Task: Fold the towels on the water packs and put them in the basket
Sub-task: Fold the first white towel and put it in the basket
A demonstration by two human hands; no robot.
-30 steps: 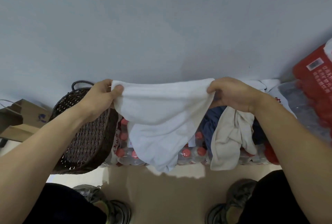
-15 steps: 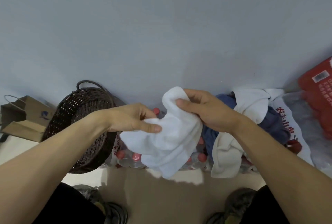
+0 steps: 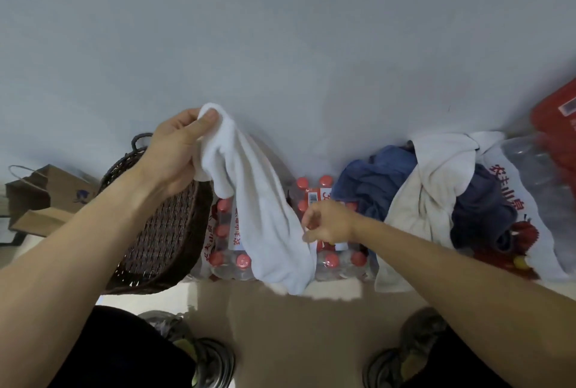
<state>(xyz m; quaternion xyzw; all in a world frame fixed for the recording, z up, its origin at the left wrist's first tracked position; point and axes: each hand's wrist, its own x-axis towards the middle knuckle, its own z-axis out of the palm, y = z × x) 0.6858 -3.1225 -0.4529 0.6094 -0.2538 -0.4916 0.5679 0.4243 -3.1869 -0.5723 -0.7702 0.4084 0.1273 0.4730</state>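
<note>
White towel [image 3: 261, 216]: half-folded, left hand [image 3: 174, 151] pinching top, right hand [image 3: 327, 222] gripping lower edge; basket [image 3: 162, 232] contents unseen; heaped towels [image 3: 436, 200] on water packs [image 3: 330, 260] unfolded

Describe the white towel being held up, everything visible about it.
The white towel looks like soft terry cloth, plain and unmarked. It hangs doubled over in a long drape, not yet a neat fold. The left hand pinches its top end, raised above the wicker basket. The right hand grips its lower right edge. The bottom end hangs in front of the water packs, with red bottle caps showing on either side. Whether it touches the packs cannot be told.
</note>
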